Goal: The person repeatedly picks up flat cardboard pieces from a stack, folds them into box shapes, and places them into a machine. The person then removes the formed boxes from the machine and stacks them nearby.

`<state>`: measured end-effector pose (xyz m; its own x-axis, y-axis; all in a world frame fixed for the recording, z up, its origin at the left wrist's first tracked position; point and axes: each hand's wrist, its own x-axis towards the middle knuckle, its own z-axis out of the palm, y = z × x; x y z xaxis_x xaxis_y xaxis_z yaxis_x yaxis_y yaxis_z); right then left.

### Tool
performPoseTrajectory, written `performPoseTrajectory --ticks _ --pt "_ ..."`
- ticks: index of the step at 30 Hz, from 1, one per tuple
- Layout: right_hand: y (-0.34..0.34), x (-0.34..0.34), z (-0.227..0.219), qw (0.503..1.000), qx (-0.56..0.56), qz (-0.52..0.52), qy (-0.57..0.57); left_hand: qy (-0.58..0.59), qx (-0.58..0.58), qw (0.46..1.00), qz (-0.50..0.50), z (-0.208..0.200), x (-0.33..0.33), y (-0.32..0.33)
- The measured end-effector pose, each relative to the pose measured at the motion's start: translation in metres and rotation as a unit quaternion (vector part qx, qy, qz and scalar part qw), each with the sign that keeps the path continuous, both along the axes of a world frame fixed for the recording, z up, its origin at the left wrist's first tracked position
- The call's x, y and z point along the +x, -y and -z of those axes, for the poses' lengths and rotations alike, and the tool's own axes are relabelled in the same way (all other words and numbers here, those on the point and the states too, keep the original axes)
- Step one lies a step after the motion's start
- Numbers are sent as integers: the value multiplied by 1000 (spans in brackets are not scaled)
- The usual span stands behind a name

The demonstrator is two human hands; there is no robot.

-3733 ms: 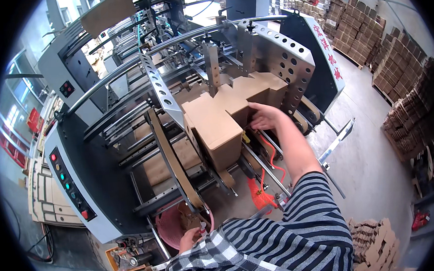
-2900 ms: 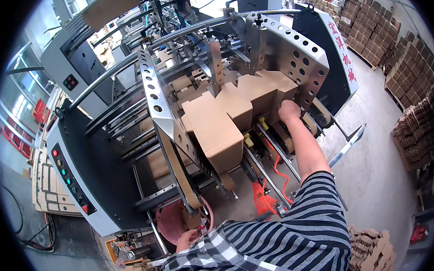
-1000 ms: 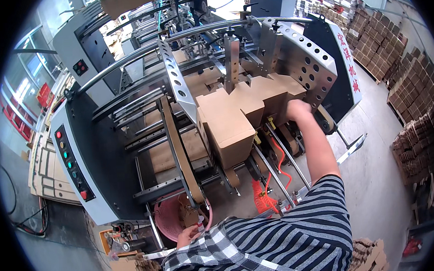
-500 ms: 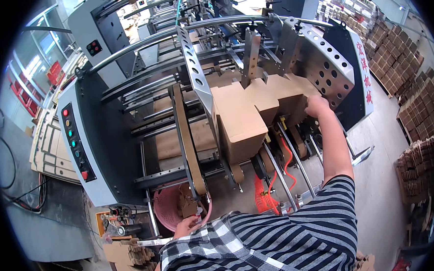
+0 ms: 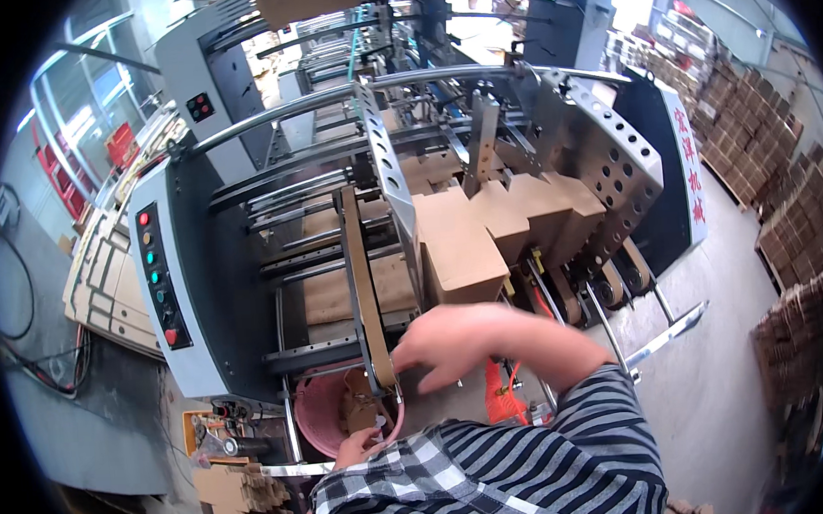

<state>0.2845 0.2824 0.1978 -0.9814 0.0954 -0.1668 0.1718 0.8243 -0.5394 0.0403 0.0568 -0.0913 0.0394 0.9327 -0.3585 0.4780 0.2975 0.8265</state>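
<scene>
My right hand, slightly blurred, hangs over the front of the machine near the end of a brown belt. Its thumb and fingers are apart, and nothing shows in them. Behind it, a stack of flat brown cardboard blanks stands between perforated metal side plates. Low at the front, my left hand is by the rim of a pink basket, fingers curled beside a small whitish thing. Whether it grips that thing is hard to make out. Cardboard scraps lie in the basket.
A control panel with coloured buttons is on the machine's left side. Metal rods and an orange coiled hose jut out in front. Cut cardboard pieces are piled at lower left; cardboard stacks line the right.
My right hand has left the right end of the cardboard stack and swung left and toward me. My left hand stays by the basket. The view has shifted slightly.
</scene>
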Motion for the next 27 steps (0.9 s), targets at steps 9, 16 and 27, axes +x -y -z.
performPoseTrajectory --ticks 9,16,27 --pt "92 -151 144 993 55 -91 -45 -8 -14 999 -44 12 4 62" --pt "136 -112 251 987 20 -142 68 -15 -58 997 -52 26 -1 107" --pt "203 -51 354 931 288 217 57 -6 -50 994 -94 90 -37 194"
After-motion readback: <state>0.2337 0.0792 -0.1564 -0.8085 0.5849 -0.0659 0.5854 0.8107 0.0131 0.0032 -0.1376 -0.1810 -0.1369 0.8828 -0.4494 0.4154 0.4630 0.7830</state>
